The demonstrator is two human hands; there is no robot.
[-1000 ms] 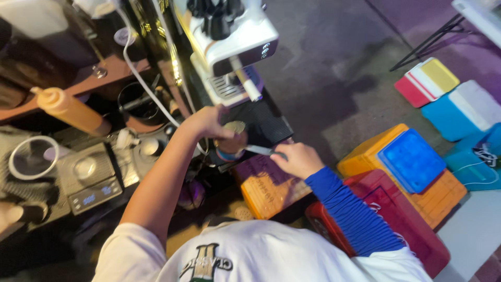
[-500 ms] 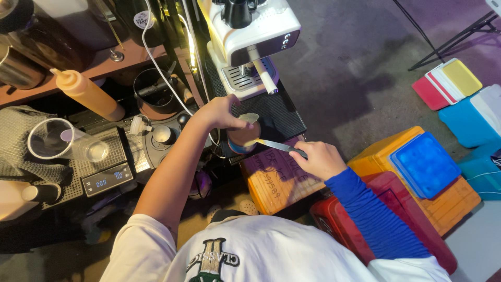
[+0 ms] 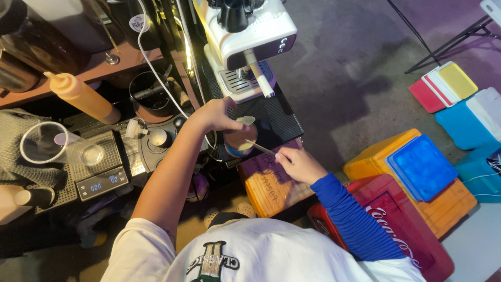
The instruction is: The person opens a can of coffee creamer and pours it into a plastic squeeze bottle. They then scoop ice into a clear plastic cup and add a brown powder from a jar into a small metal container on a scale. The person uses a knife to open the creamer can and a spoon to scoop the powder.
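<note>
Item, nearest the camera: white printed shirt [image 3: 261, 258] of the person at work, the right arm in a blue sleeve [image 3: 347, 216].

Item: right hand [image 3: 298, 165], fingers pinched closed on a thin pale stick [image 3: 259, 148], whose far end reached into the cup.

Item: left hand [image 3: 215, 115], wrapped around the small cup [image 3: 240, 142] from above and the side. The cup stood on, or was held just over, the black mat [image 3: 276, 122] in front of the machine; which of the two could not be told.

Item: orange crate [image 3: 271, 183] below the right hand, red crate [image 3: 402, 230] and yellow crate with blue lid [image 3: 420, 167] to the right.

Item: digital scale [image 3: 99, 180] to the left, a clear plastic cup [image 3: 44, 143] lying tilted on it; orange squeeze bottle [image 3: 83, 96] beyond.

Item, farthest: white espresso machine [image 3: 250, 39] with its steam wand [image 3: 259, 81] pointing down toward the cup.

Note on handling (a judgement only): stirring would go best with the cup kept level in a steady left hand and the stick moved in small circles clear of the rim, the mat catching any drips.

Not legible: the cup's contents, hidden by the left hand; the pale object at the thumb (lid or spoon, unclear); the machine's top, cut off by the frame.
</note>
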